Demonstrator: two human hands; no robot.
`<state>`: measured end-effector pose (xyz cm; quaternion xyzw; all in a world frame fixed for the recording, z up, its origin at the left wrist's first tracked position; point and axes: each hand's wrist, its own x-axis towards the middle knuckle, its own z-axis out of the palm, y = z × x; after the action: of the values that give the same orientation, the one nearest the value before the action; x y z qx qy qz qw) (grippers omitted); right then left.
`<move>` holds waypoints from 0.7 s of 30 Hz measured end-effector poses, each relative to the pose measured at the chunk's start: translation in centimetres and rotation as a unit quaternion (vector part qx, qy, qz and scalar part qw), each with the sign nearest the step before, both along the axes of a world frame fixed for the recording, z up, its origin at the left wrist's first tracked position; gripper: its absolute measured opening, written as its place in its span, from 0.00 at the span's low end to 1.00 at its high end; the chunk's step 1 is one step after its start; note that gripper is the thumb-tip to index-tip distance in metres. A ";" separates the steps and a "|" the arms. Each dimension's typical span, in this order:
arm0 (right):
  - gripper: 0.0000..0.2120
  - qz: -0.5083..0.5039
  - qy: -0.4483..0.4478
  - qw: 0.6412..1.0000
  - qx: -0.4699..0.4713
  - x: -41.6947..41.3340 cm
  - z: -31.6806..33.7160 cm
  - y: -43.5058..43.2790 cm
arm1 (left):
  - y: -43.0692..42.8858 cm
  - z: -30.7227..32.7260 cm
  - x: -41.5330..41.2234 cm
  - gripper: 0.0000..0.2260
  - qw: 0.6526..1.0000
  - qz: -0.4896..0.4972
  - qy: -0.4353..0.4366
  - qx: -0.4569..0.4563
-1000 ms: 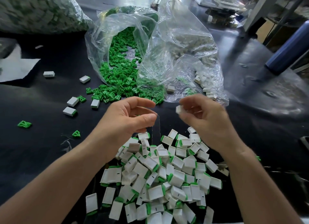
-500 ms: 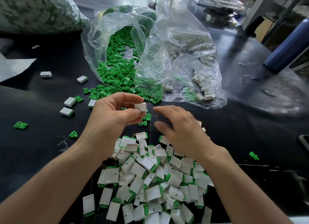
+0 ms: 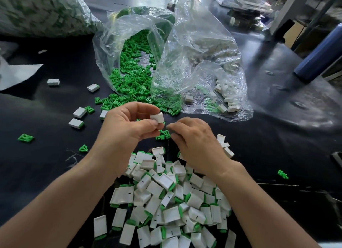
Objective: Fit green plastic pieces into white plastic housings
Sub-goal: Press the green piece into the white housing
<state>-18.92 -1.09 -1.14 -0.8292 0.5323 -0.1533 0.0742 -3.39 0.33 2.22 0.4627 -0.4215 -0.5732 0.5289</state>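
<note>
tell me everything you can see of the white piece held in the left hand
The white piece is a small box-shaped block of plain, matte-looking plastic with flat faces and crisp edges. No green shows on it. The left hand pinches it between the thumb and fingers, holding it slightly tilted above the black table. Only that hand plainly touches it.
</note>
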 end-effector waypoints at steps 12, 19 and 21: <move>0.10 0.017 0.019 1.000 0.007 0.4 -0.1 -0.3 | 0.1 0.0 -0.2 0.11 1.000 -0.002 -0.001 0.010; 0.13 -0.021 -0.040 0.998 0.034 0.2 -0.1 -0.3 | 0.2 0.0 -0.1 0.12 0.999 -0.001 -0.027 0.017; 0.13 -0.041 -0.103 0.992 0.054 -0.3 0.3 -0.2 | 0.2 0.0 -0.2 0.10 0.999 -0.003 -0.031 0.017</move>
<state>-19.21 -1.26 -0.81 -0.7814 0.5630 -0.2114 0.1668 -3.54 0.51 2.20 0.4877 -0.4293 -0.5672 0.5061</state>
